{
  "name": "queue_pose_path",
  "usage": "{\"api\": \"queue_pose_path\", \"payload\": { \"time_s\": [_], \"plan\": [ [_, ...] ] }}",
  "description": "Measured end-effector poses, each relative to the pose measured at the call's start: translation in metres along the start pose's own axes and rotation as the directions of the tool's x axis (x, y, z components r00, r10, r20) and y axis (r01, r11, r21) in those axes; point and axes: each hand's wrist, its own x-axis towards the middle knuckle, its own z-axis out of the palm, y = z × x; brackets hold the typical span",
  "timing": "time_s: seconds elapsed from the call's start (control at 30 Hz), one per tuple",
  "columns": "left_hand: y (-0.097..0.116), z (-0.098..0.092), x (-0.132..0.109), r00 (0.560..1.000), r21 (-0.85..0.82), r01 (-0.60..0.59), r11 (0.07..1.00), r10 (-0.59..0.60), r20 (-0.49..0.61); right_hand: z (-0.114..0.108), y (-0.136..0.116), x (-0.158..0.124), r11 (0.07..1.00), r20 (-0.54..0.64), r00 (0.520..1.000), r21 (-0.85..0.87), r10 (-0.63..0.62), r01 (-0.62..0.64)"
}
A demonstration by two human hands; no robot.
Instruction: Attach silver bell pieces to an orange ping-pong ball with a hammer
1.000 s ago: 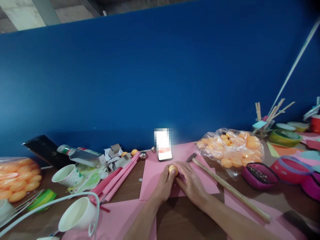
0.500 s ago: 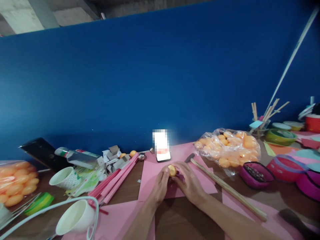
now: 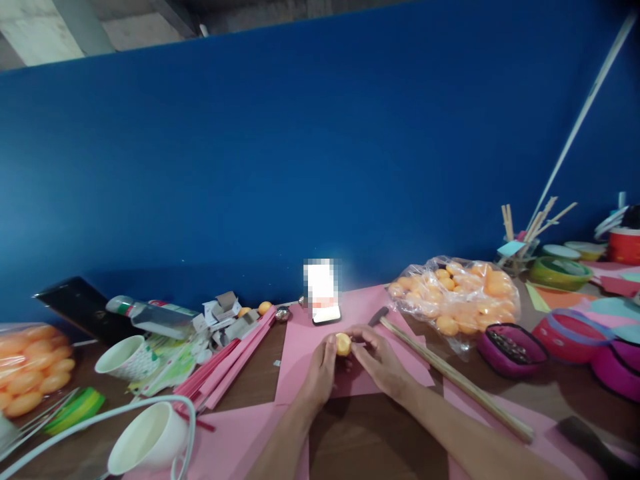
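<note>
A small orange ball sits between my two hands above a pink paper sheet. My left hand curls its fingers round the ball's left side. My right hand pinches the ball from the right with thumb and fingertips. Both hands rest near the middle of the brown table. A phone leans against the blue wall just behind the ball.
A clear bag of orange balls lies to the right, another bag of balls at far left. Long wooden sticks cross the right side. Two white cups, folded pink strips, coloured bowls and a magenta pouch crowd the table.
Both hands have lifted the ball slightly and shifted it a little away from me; the right fingers have drawn back from covering it into a pinch.
</note>
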Motion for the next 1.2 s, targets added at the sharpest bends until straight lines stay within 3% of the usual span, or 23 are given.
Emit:
{"api": "queue_pose_path", "payload": {
  "time_s": [0.27, 0.87, 1.2],
  "plan": [
    [-0.005, 0.001, -0.002, 0.997, 0.088, -0.074, 0.993, 0.073, 0.012, 0.0, -0.001, 0.0, 0.986, 0.023, 0.993, 0.121, 0.114, -0.116],
    [-0.007, -0.001, 0.0, 0.984, 0.035, -0.167, 0.985, 0.165, 0.071, -0.002, -0.005, -0.001, 0.994, 0.076, 0.997, 0.111, 0.004, -0.012],
    [-0.004, -0.001, -0.003, 0.981, 0.071, -0.18, 0.981, 0.173, 0.093, -0.003, -0.009, -0.001, 0.985, 0.099, 0.994, 0.161, 0.038, -0.054]
  ]
}}
